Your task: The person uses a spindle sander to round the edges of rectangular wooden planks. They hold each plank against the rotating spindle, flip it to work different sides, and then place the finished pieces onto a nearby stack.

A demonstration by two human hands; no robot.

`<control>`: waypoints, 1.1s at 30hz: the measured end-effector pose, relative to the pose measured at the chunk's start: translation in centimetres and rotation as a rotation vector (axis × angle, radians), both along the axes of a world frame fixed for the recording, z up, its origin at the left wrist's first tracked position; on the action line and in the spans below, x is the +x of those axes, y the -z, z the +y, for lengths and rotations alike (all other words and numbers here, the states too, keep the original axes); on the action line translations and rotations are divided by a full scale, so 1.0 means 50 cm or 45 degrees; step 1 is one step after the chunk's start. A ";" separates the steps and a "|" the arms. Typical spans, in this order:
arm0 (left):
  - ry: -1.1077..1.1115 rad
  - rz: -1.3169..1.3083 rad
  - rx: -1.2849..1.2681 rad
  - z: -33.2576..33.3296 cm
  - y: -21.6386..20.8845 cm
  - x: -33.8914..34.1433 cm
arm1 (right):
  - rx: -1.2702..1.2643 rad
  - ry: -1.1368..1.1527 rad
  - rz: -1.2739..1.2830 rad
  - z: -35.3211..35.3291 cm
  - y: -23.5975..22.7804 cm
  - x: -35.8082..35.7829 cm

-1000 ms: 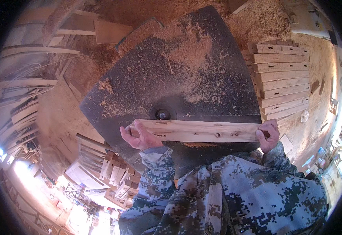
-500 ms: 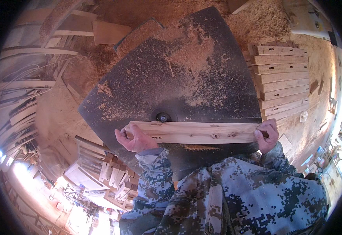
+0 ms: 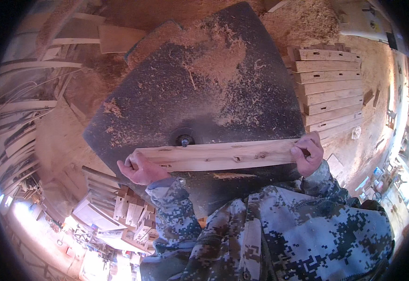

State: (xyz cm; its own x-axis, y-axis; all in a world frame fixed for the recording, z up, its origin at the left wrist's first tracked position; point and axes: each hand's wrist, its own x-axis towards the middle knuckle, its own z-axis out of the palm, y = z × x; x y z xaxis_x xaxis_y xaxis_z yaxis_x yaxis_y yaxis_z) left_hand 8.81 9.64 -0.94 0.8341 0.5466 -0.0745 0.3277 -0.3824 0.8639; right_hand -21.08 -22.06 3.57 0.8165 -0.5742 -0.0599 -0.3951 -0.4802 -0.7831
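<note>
A pale wooden board (image 3: 218,155) with knots and small dark slots lies lengthwise across the near part of a dark machine table (image 3: 153,103). My left hand (image 3: 144,168) grips its left end, fingers curled round it. At the other end, my right hand (image 3: 310,153) is closed on the board with the thumb on top. Just beyond the board's far edge, left of its middle, a dark metal spindle (image 3: 184,140) stands in a round opening of the table; the board's edge is at or very close to it. Fingers under the board are hidden.
Sawdust and shavings (image 3: 223,58) cover the table's far half. Right of the table, slotted boards (image 3: 331,86) are stacked. More wood pieces (image 3: 132,208) are piled at the lower left, and curved strips (image 3: 22,150) lean along the left side. Sawdust (image 3: 302,23) heaps beyond the table.
The whole view has shifted, so the table and spindle appear farther left. The board's right end has tilted slightly away from me, and the board sits a little farther right against the spindle. Both hands keep hold.
</note>
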 end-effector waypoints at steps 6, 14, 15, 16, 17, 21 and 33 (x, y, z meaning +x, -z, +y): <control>0.004 -0.021 0.027 0.049 0.004 0.040 | -0.019 -0.010 0.006 0.020 0.002 0.055; 0.092 -0.024 -0.060 0.121 0.003 0.080 | -0.026 -0.070 -0.049 0.050 -0.006 0.129; 0.065 -0.027 -0.052 0.129 0.003 0.085 | -0.001 -0.063 -0.046 0.055 -0.006 0.137; 0.037 -0.031 -0.045 0.136 0.004 0.089 | 0.002 -0.068 -0.056 0.060 -0.007 0.146; 0.003 -0.023 -0.029 0.141 0.006 0.092 | 0.008 -0.069 -0.056 0.063 -0.007 0.152; -0.074 -0.031 -0.024 0.155 0.011 0.104 | -0.016 -0.117 -0.086 0.070 -0.005 0.173; -0.107 0.017 0.055 0.170 -0.006 0.113 | -0.015 -0.135 -0.092 0.080 -0.007 0.205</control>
State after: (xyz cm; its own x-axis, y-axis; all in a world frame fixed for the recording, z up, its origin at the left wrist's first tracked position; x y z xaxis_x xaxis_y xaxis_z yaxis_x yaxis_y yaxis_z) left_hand 14.45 18.16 -0.65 0.7840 0.6178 -0.0606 0.3720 -0.3895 0.8426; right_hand -10.85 -18.04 3.92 0.8746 -0.4848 0.0077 -0.2842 -0.5254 -0.8020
